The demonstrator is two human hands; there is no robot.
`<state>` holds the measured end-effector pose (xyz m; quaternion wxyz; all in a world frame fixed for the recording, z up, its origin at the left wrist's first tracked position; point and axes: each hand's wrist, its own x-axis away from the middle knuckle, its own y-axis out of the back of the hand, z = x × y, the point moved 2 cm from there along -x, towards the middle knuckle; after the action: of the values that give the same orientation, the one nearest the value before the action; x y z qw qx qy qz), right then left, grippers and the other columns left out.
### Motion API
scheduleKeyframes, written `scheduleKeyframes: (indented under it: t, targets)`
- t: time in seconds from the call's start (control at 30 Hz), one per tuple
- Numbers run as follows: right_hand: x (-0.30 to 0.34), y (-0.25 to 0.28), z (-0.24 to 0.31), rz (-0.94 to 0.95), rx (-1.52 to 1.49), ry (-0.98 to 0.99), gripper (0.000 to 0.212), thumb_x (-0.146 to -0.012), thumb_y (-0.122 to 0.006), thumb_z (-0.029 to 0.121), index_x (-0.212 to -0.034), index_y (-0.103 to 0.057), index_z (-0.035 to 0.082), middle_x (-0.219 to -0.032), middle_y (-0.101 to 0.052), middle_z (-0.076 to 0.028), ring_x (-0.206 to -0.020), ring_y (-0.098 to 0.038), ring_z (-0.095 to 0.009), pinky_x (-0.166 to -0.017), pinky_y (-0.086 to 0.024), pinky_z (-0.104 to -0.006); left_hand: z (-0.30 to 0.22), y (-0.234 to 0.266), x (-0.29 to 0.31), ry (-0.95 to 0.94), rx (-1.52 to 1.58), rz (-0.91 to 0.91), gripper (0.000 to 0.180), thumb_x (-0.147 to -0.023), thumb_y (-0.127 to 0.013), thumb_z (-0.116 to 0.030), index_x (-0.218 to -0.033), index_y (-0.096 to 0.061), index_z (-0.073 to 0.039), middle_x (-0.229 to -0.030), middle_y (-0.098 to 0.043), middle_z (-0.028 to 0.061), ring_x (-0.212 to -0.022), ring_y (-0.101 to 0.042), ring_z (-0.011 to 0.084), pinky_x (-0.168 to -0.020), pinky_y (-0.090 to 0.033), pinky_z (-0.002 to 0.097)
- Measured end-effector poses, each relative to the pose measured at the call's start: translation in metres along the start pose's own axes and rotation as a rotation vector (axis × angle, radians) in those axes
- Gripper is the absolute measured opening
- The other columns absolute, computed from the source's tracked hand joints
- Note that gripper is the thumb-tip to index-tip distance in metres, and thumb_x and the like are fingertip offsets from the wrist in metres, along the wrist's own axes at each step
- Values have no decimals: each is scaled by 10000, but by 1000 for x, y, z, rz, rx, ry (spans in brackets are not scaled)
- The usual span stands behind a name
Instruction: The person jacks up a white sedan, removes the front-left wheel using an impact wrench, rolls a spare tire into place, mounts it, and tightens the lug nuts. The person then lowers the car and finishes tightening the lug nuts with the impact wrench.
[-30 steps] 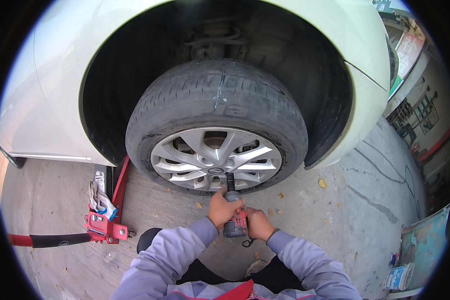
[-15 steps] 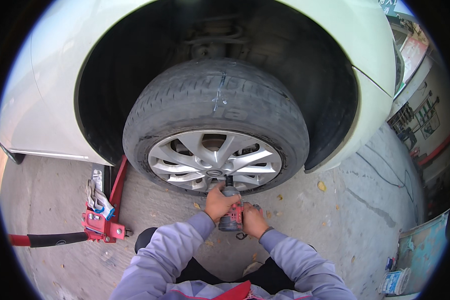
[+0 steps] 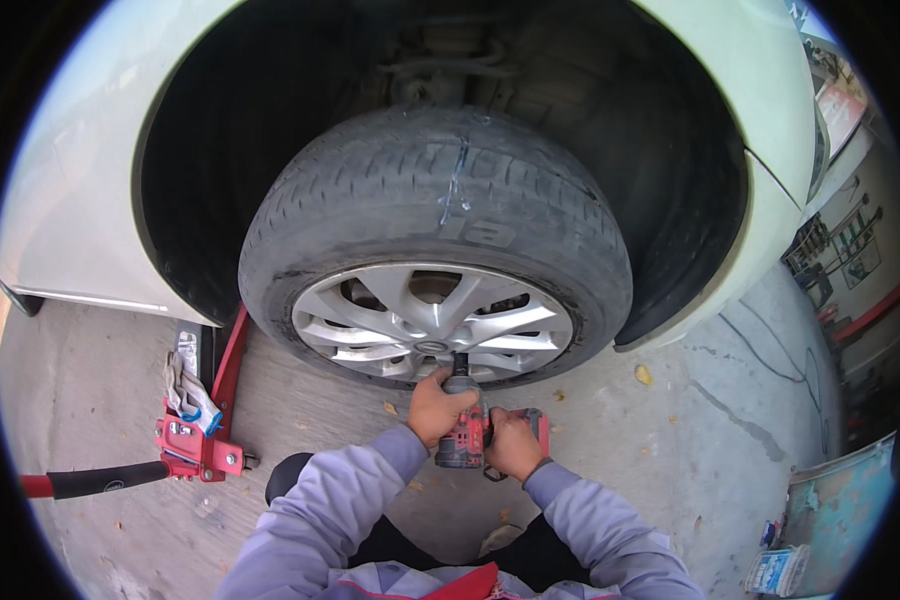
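Both my hands are on a red and grey cordless impact wrench (image 3: 460, 441) below the wheel's hub. My left hand (image 3: 438, 407) wraps round its front housing, close to the black socket. My right hand (image 3: 515, 443) is closed round the handle, with the red battery showing beyond the fingers. The socket (image 3: 460, 364) points into the silver alloy wheel (image 3: 437, 315) just right of the centre cap; the nut it meets is hidden. Around the wheel sits a worn black tyre (image 3: 425, 222) with a bluish mark on its tread.
A red floor jack (image 3: 202, 455) with a black-gripped handle reaches under the white car (image 3: 80, 200) at left, work gloves (image 3: 189, 396) lying on it. A turquoise container (image 3: 838, 510) and a white tub (image 3: 778, 571) stand at lower right. A dark cable (image 3: 770, 350) crosses the floor.
The view has shifted slightly, bringing the wheel a little closer. The wrench's body has turned, so its red battery now shows right of my right hand. Both hands keep their hold.
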<state>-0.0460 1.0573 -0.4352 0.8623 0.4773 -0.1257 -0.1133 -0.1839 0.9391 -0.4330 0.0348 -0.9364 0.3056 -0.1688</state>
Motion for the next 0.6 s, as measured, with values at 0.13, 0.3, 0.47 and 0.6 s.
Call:
scheduleKeyframes:
  t: [0.13,0.3,0.47,0.6]
  targets:
    - [0,-2,-1,-21,-12,30,327,-723,-733,68,-977,-544,-14,-929,-673,-277,-896,-679,-462,-776,-553,-519,-2,-1,0,-13,-56,2,678,-756,-806,-174,-1293,-561,160,-947,-705,141,-772,-672,149,-688,-562,310]
    - [-1,-7,0,-6,-40,17,329,-725,-731,73,-984,-544,-6,-903,-684,-274,-863,-680,-466,-755,-556,-521,-6,2,1,-74,-151,-76,700,-757,-806,-173,-1313,-549,165,-962,-703,154,-771,-676,158,-686,-563,311]
    - [0,-3,-1,-27,-22,21,327,-724,-728,76,-984,-547,-3,-915,-681,-278,-869,-680,-466,-764,-556,-522,-3,0,1,23,-26,-42,695,-759,-810,-184,-1306,-562,164,-989,-704,161,-794,-677,171,-706,-564,319]
    - [2,-1,0,-37,-13,39,319,-726,-724,85,-977,-549,-4,-918,-680,-277,-867,-679,-466,-764,-557,-520,-2,3,-3,32,-52,25,710,-782,-803,-169,-1338,-525,174,-1132,-670,192,-920,-673,215,-791,-561,336]
